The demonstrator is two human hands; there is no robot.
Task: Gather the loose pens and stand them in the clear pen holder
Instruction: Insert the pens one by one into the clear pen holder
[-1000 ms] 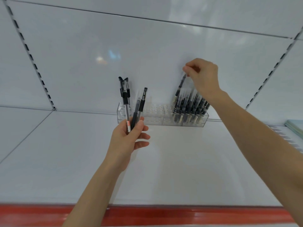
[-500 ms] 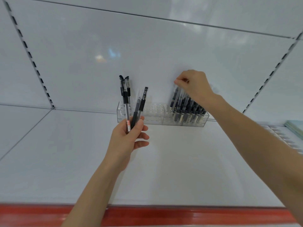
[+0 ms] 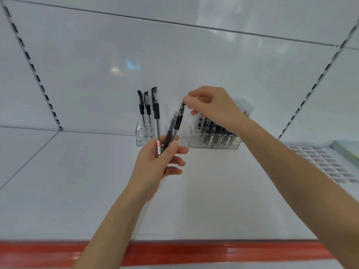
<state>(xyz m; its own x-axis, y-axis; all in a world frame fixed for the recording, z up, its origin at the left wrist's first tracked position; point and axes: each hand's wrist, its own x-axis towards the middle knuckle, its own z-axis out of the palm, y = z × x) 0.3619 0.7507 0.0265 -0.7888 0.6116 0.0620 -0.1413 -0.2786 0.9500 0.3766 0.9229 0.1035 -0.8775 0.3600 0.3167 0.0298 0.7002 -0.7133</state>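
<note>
A clear pen holder (image 3: 186,141) stands at the back of the white shelf against the wall. Two black pens (image 3: 145,105) stand in its left end, and several black pens (image 3: 215,133) fill its right half. My left hand (image 3: 155,164) grips three black pens upright in front of the holder; the leftmost one (image 3: 156,121) has a red label. My right hand (image 3: 211,107) pinches the top of the rightmost of those pens (image 3: 179,117), just above and right of my left hand.
The white shelf (image 3: 213,200) has a red front edge (image 3: 194,253). Slotted uprights run up the back wall at left (image 3: 33,68) and right (image 3: 318,78). A sheet of small labels (image 3: 326,162) and a greenish pad (image 3: 347,150) lie at the far right.
My right hand left the pens standing in the right half of the holder and came left to pinch the top of a pen held in my left hand. My left hand stayed put.
</note>
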